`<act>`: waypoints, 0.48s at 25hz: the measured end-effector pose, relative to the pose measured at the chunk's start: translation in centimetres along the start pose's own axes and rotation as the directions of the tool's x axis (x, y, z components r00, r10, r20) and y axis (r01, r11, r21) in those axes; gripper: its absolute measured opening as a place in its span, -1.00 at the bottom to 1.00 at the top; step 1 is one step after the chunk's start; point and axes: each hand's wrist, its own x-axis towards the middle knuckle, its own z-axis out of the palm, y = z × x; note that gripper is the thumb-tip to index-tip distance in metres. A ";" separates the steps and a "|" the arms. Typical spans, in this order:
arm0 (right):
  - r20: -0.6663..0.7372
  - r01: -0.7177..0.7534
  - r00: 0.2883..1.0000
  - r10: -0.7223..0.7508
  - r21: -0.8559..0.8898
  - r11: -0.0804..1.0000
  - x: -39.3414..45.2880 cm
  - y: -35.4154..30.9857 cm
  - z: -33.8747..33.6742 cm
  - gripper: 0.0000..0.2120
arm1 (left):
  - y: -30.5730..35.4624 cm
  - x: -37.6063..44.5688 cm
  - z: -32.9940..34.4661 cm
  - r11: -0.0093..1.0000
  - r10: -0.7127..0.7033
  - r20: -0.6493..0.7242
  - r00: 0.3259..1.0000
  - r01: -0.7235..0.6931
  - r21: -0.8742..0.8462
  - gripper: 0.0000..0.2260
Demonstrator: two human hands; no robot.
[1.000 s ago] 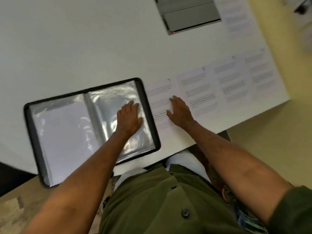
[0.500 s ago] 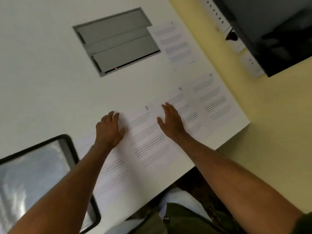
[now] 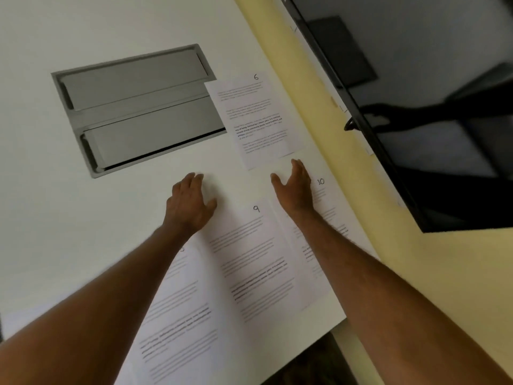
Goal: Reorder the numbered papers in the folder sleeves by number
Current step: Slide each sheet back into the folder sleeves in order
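Both your hands flat on the counter [image 3: 83,218].
L hand [image 3: 190,205] & R hand [image 3: 294,190]: fingers apart, holding nothing; paper 9 [image 3: 249,259] between them, paper 6 [image 3: 254,118] just past R.

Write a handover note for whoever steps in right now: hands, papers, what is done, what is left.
Left hand: open, flat, holding nothing, at the top of the paper beside sheet 9.
Right hand: open, empty, reaching toward sheet 6, above sheet 10.
Sheet 9 lies between the forearms; sheet 6 lies apart, by the grey hatch.
Done: papers are laid out loose on the table.
Left: collect them in number order and sleeve them; the folder is out of view.
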 end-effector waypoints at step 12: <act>0.011 -0.039 0.999 0.040 -0.035 0.999 12.4 -0.4 1.7 0.12 | 6.0 11.8 2.8 0.982 0.146 0.022 0.989 -0.148 0.116 -0.37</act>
